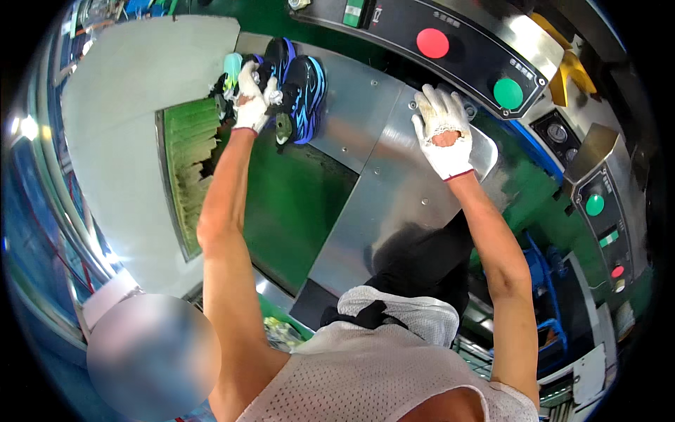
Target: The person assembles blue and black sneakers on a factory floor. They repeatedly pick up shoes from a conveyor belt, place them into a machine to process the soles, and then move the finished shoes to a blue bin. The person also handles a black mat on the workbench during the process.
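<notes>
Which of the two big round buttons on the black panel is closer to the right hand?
The green button, just up and right of the right hand. The red button sits farther up the black panel.

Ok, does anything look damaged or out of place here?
Yes: the white knit glove on the right hand has a hole torn at the back, baring skin. The black-and-blue sports shoes under the left hand look fine.

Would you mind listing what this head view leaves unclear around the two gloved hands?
- Head view: the left hand covers part of the black and blue shoes, so its grip on them is unclear.
- Head view: the right hand lies flat on the metal plate; anything beneath the palm is hidden.
- Head view: the dial gauges are too small to read.
- Head view: a blurred patch hides the lower left.
</notes>
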Action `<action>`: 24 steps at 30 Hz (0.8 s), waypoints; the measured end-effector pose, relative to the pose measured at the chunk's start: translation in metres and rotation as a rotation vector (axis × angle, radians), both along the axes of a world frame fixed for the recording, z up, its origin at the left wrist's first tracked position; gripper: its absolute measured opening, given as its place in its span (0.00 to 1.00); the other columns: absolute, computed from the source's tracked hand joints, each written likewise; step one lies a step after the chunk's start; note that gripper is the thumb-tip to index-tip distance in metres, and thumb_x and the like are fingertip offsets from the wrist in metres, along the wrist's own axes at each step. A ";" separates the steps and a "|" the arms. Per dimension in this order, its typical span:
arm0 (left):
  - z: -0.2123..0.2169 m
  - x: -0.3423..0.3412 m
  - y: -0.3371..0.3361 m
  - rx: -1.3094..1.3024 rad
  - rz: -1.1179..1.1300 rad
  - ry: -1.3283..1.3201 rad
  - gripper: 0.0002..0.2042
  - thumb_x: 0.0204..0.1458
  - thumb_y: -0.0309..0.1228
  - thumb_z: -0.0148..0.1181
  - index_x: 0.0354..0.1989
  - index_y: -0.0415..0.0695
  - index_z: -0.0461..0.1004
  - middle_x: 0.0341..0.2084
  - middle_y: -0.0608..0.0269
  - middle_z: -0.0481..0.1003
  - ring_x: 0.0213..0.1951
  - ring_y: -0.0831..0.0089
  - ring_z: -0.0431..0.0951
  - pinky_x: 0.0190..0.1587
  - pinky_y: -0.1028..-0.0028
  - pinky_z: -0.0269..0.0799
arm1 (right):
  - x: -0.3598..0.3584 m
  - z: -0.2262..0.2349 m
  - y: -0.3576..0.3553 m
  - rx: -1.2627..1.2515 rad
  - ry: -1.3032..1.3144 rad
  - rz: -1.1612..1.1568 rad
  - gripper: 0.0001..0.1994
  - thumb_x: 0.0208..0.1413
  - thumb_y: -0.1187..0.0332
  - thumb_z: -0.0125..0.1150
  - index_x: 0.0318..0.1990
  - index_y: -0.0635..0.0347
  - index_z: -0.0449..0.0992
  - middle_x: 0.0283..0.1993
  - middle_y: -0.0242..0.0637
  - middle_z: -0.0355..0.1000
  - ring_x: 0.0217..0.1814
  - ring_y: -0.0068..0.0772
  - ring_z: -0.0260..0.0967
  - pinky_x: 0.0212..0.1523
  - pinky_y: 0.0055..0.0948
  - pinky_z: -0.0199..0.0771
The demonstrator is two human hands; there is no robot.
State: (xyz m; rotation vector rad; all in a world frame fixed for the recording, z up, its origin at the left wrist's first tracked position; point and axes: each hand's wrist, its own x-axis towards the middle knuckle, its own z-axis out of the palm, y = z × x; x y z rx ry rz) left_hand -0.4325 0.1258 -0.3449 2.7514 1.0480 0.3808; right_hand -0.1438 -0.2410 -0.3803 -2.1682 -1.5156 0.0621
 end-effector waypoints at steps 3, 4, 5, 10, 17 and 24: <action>-0.001 0.014 -0.001 -0.307 0.091 -0.151 0.34 0.57 0.28 0.68 0.69 0.37 0.57 0.60 0.45 0.66 0.55 0.55 0.72 0.59 0.62 0.70 | 0.005 0.006 0.001 0.029 -0.037 0.053 0.18 0.57 0.62 0.62 0.55 0.53 0.74 0.62 0.37 0.69 0.63 0.43 0.67 0.70 0.49 0.62; 0.001 0.013 -0.004 -0.294 0.081 -0.125 0.34 0.58 0.29 0.67 0.69 0.38 0.56 0.62 0.46 0.66 0.55 0.56 0.72 0.60 0.62 0.70 | 0.007 0.014 0.002 0.004 -0.022 0.073 0.18 0.58 0.63 0.62 0.55 0.53 0.75 0.63 0.37 0.69 0.64 0.44 0.67 0.70 0.49 0.62; 0.005 0.015 -0.008 -0.280 0.067 -0.099 0.34 0.59 0.29 0.67 0.70 0.39 0.56 0.63 0.47 0.65 0.55 0.58 0.71 0.60 0.62 0.69 | 0.006 0.010 0.002 0.022 -0.050 0.077 0.18 0.58 0.63 0.62 0.55 0.52 0.75 0.63 0.37 0.70 0.64 0.44 0.67 0.70 0.49 0.62; 0.079 0.021 -0.071 0.352 -0.071 0.005 0.31 0.56 0.34 0.68 0.66 0.38 0.63 0.57 0.43 0.70 0.58 0.49 0.73 0.62 0.58 0.68 | 0.003 -0.005 0.002 -0.040 -0.117 0.133 0.20 0.63 0.60 0.56 0.61 0.49 0.74 0.70 0.41 0.67 0.71 0.46 0.63 0.75 0.48 0.55; 0.065 -0.132 -0.352 -0.097 0.600 -0.203 0.14 0.56 0.26 0.66 0.50 0.43 0.76 0.44 0.57 0.78 0.46 0.64 0.82 0.48 0.66 0.78 | -0.005 0.011 0.004 -0.022 -0.104 0.157 0.18 0.67 0.62 0.50 0.59 0.56 0.77 0.67 0.49 0.69 0.68 0.51 0.66 0.72 0.45 0.61; 0.038 -0.274 -0.645 -0.500 1.452 0.192 0.25 0.52 0.48 0.70 0.50 0.42 0.75 0.48 0.50 0.77 0.49 0.53 0.79 0.50 0.57 0.74 | -0.003 -0.010 0.003 0.039 -0.037 0.234 0.20 0.69 0.64 0.46 0.62 0.63 0.73 0.66 0.55 0.70 0.68 0.57 0.67 0.69 0.42 0.65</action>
